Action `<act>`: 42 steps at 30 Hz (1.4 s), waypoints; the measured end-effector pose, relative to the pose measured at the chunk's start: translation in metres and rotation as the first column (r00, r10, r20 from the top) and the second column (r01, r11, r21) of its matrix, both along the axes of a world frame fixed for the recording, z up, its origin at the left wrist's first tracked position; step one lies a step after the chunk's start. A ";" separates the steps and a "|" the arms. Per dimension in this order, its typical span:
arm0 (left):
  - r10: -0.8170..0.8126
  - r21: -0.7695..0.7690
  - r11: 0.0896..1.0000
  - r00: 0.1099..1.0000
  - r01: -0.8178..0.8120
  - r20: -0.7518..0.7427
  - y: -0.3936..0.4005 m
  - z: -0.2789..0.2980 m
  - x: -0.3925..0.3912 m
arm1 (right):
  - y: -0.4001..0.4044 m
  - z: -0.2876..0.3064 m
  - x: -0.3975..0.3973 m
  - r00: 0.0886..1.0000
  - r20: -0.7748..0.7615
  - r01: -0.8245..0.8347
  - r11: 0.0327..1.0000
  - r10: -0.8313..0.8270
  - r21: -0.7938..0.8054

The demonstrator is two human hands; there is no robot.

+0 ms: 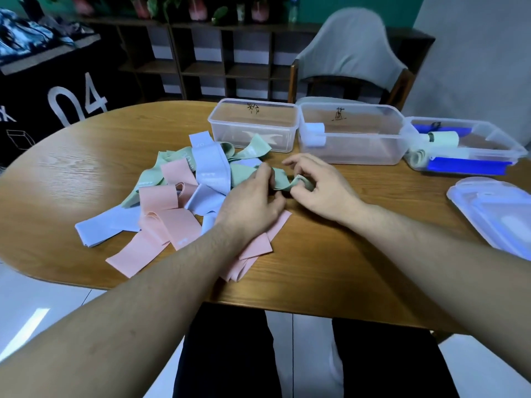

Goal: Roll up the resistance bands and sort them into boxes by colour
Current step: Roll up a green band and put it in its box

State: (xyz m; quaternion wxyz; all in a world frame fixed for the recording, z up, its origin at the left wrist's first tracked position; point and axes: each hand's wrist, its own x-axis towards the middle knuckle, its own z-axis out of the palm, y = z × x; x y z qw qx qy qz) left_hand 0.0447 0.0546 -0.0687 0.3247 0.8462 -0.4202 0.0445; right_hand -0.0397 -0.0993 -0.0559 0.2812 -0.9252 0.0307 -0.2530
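Note:
A pile of pink, light blue and green resistance bands point(184, 193) lies on the wooden table point(330, 262). My left hand point(253, 202) and my right hand point(319, 185) both pinch one green band point(283, 180); its right end is curled into a small roll at my right fingertips. Three clear boxes stand behind. The left box point(253, 124) is empty. The middle box point(350, 133) holds rolled light blue bands point(314, 135). The right box point(462, 145) holds rolled green bands point(444, 139).
A stack of clear lids point(494, 208) lies at the right table edge. Blue latches show on the right box. A grey chair point(350, 56) stands behind the boxes, with dark shelving along the wall. My legs are under the near table edge.

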 end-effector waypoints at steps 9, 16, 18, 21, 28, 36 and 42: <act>-0.173 0.063 0.985 0.954 0.162 0.247 0.002 0.004 -0.012 | -0.008 0.010 -0.054 0.992 -0.049 0.118 0.987 -0.114 0.113; -0.322 0.174 0.944 0.892 0.279 0.318 -0.009 0.020 -0.019 | -0.010 0.021 -0.088 0.984 -0.105 0.148 0.987 -0.142 0.056; -0.351 0.217 0.930 0.891 0.297 0.288 -0.017 0.027 -0.026 | -0.013 0.023 -0.097 0.985 -0.086 0.158 0.985 -0.151 0.074; -0.368 0.312 0.911 0.874 0.270 0.318 -0.030 0.036 -0.039 | -0.019 0.027 -0.107 0.983 -0.069 0.181 0.973 -0.172 0.144; -0.347 0.268 0.918 0.920 0.294 0.181 -0.061 0.044 -0.072 | -0.033 0.032 -0.138 0.992 -0.092 0.116 0.929 -0.089 0.350; -0.328 0.190 0.936 0.929 0.296 0.171 -0.085 0.053 -0.100 | -0.047 0.033 -0.173 0.971 -0.229 0.176 0.836 -0.063 0.519; -0.331 0.081 0.942 0.943 0.326 0.045 -0.094 0.066 -0.125 | -0.054 0.040 -0.186 0.962 -0.042 0.232 0.731 -0.268 0.641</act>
